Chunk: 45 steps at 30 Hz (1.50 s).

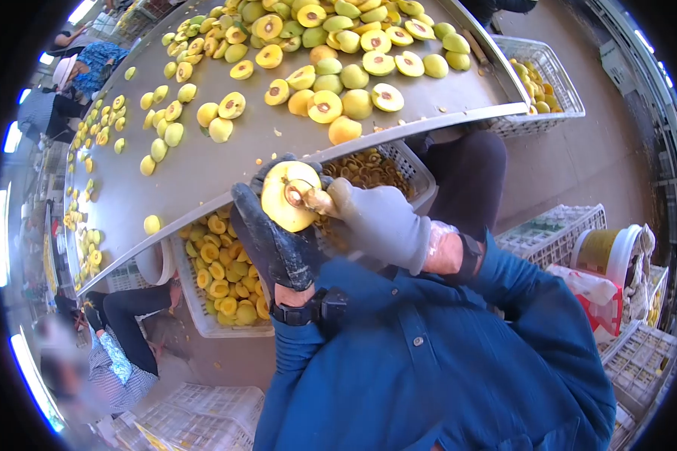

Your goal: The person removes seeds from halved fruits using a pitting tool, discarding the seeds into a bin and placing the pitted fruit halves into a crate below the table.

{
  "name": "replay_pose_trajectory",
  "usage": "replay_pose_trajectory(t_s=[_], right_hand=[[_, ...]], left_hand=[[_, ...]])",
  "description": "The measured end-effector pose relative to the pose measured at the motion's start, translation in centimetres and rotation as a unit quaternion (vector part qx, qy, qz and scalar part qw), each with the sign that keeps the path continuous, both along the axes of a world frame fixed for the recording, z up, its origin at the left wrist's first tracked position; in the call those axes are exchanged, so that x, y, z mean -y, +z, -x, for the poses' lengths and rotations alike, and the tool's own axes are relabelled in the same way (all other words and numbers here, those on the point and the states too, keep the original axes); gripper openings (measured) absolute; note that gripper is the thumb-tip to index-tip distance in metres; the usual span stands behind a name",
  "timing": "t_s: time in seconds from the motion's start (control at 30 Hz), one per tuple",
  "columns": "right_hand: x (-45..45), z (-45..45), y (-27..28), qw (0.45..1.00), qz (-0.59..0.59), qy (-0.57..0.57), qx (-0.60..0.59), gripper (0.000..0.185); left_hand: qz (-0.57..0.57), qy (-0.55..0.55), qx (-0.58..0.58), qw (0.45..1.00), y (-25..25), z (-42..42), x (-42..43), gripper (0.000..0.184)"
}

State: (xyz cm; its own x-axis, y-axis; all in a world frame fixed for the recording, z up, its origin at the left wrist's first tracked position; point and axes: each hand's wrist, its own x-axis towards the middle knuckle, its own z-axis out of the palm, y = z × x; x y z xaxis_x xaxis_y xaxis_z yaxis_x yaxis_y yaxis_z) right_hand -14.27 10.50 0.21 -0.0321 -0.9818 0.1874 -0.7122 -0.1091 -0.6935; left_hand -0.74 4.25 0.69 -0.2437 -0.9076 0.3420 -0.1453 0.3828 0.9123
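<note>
My left hand [278, 233], in a dark, stained glove, cups a yellow peach half [284, 201] with its cut face turned up. Over that face, my right hand [380, 222], in a pale grey glove, is closed, its brown-stained fingertips at the pit hollow in the middle. Whatever those fingers hold is too small and covered to make out. Below and left of my hands stands a white crate of peach halves [229, 282]. Partly hidden behind my right hand, another crate [421, 177] contains brownish pits or scraps.
A metal table [195, 169] carries many halved peaches [323, 105]. A wooden-handled tool [475, 46] lies near its right edge. Crates [553, 229] and a white bucket [605, 252] stand at right. One person [124, 368] sits at lower left, others [83, 71] farther back.
</note>
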Motion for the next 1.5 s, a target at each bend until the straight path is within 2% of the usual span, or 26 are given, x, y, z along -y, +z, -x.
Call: replay_pose_trajectory(t_s=[0.17, 0.2, 0.27, 0.3, 0.4, 0.43, 0.53, 0.57, 0.67, 0.7, 0.8, 0.83, 0.93, 0.97, 1.03, 1.1, 1.2, 1.27, 1.37, 1.4, 1.43, 1.47, 1.5], right_hand=[[0.0, 0.1, 0.2, 0.998, -0.007, 0.023, 0.053, 0.025], [0.0, 0.3, 0.3, 0.998, -0.022, 0.026, 0.049, 0.025], [0.2, 0.6, 0.6, 0.997, -0.050, 0.036, 0.042, 0.026], [0.2, 0.6, 0.6, 0.996, -0.064, 0.043, 0.053, 0.025], [0.6, 1.0, -0.2, 0.983, -0.038, 0.101, 0.149, 0.024], [0.4, 1.2, 0.0, 0.982, -0.080, 0.090, 0.144, 0.023], [0.0, 1.4, 2.0, 0.924, -0.219, 0.091, 0.300, 0.026], [0.1, 1.1, 0.6, 0.923, -0.168, 0.110, 0.329, 0.030], [-0.3, 0.6, 1.9, 0.893, -0.149, 0.085, 0.416, 0.018], [-0.4, 0.3, 1.8, 0.921, -0.094, 0.062, 0.372, 0.022], [-1.3, 0.1, 2.1, 0.976, 0.100, -0.017, 0.195, 0.034], [-1.0, 0.0, 2.0, 0.968, 0.135, -0.023, 0.209, 0.039], [0.1, 0.5, 2.7, 0.961, 0.208, 0.002, 0.183, 0.037], [0.5, 0.7, 3.1, 0.957, 0.234, 0.025, 0.169, 0.034], [0.9, 1.0, 3.6, 0.965, 0.236, 0.047, 0.100, 0.031], [1.4, 1.0, 3.6, 0.964, 0.250, 0.060, 0.069, 0.024], [1.3, 1.4, 3.7, 0.977, 0.201, 0.071, 0.011, 0.021], [1.4, 1.5, 3.7, 0.977, 0.201, 0.073, 0.003, 0.019], [1.8, 2.0, 3.6, 0.980, 0.184, 0.081, 0.001, 0.027], [1.8, 2.0, 3.5, 0.981, 0.176, 0.085, 0.002, 0.032], [1.9, 1.8, 3.1, 0.979, 0.186, 0.084, -0.011, 0.030], [1.9, 1.5, 2.5, 0.977, 0.196, 0.082, -0.024, 0.028], [1.9, 1.3, 2.1, 0.975, 0.206, 0.081, -0.038, 0.026]], left_hand=[[-0.062, 0.038, 0.001, 0.997, 1.8, 1.6, -0.1, 0.066], [-0.108, 0.020, -0.057, 0.992, 1.3, 1.5, 0.0, 0.066], [-0.247, -0.044, -0.257, 0.933, -1.1, 0.4, 1.3, 0.067], [-0.240, -0.027, -0.249, 0.938, -1.6, 0.3, 1.6, 0.068], [-0.296, -0.042, -0.296, 0.907, -2.0, -0.3, 2.2, 0.070], [-0.282, -0.026, -0.276, 0.918, -1.9, 0.1, 2.1, 0.072], [-0.297, -0.087, -0.343, 0.887, -0.4, 0.7, 1.2, 0.067], [-0.272, -0.067, -0.318, 0.906, -0.6, 0.7, 1.0, 0.070], [-0.216, -0.063, -0.270, 0.936, 0.4, 1.1, -0.2, 0.075], [-0.156, -0.058, -0.254, 0.953, -0.1, 1.1, 0.1, 0.072], [-0.125, -0.002, -0.220, 0.968, 0.0, 1.0, 0.4, 0.071], [-0.114, 0.015, -0.200, 0.973, -0.5, 0.8, 0.8, 0.071], [-0.206, -0.026, -0.287, 0.935, 0.9, 1.1, -0.1, 0.072], [-0.193, -0.040, -0.273, 0.942, 0.6, 0.9, 0.1, 0.071], [-0.163, -0.064, -0.243, 0.954, -0.4, 0.2, 0.6, 0.070], [-0.104, -0.031, -0.135, 0.985, -0.8, -0.1, 0.9, 0.066], [-0.080, -0.040, -0.016, 0.996, 0.1, -0.4, 0.7, 0.073], [-0.098, -0.062, 0.005, 0.993, 0.5, -0.4, 0.5, 0.078], [-0.156, -0.092, -0.082, 0.980, 0.4, -0.3, 0.4, 0.073], [-0.184, -0.107, -0.147, 0.966, 0.1, -0.3, 0.3, 0.069], [-0.211, -0.120, -0.211, 0.947, -0.3, -0.4, 0.2, 0.064], [-0.056, -0.036, -0.137, 0.988, -1.6, -0.3, -0.2, 0.052], [0.101, 0.049, -0.058, 0.992, -3.5, -0.2, -0.6, 0.041]])
